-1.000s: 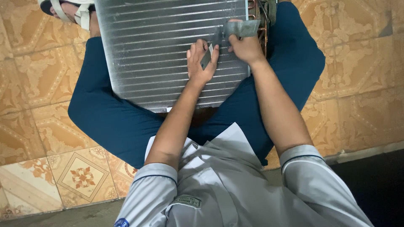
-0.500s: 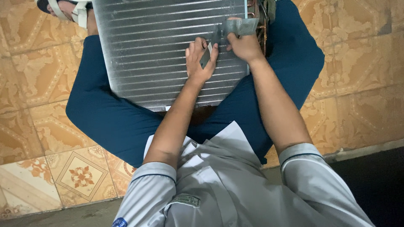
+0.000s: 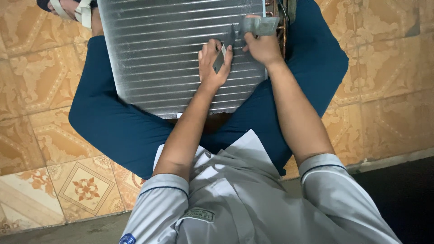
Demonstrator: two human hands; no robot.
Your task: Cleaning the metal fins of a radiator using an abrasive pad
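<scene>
A silver finned metal coil panel [image 3: 162, 54] lies across my lap, its ribs running side to side. My left hand [image 3: 212, 63] rests on its fins, the fingers pinching the lower end of a thin flat metal tool [image 3: 221, 56]. My right hand [image 3: 262, 45] grips the grey handle end of that same tool [image 3: 260, 25] near the panel's right edge. Copper tube bends [image 3: 280, 27] show at that edge, partly hidden behind my right hand.
I sit cross-legged in dark blue trousers [image 3: 113, 122] on a patterned tan tile floor [image 3: 40, 135]. A sandalled foot [image 3: 68, 9] pokes out at the top left. A dark strip [image 3: 407, 190] borders the tiles at the lower right.
Both hands stay on the tool and panel; the left hand's fingers have shifted slightly along the fins. The view has drifted a little.
</scene>
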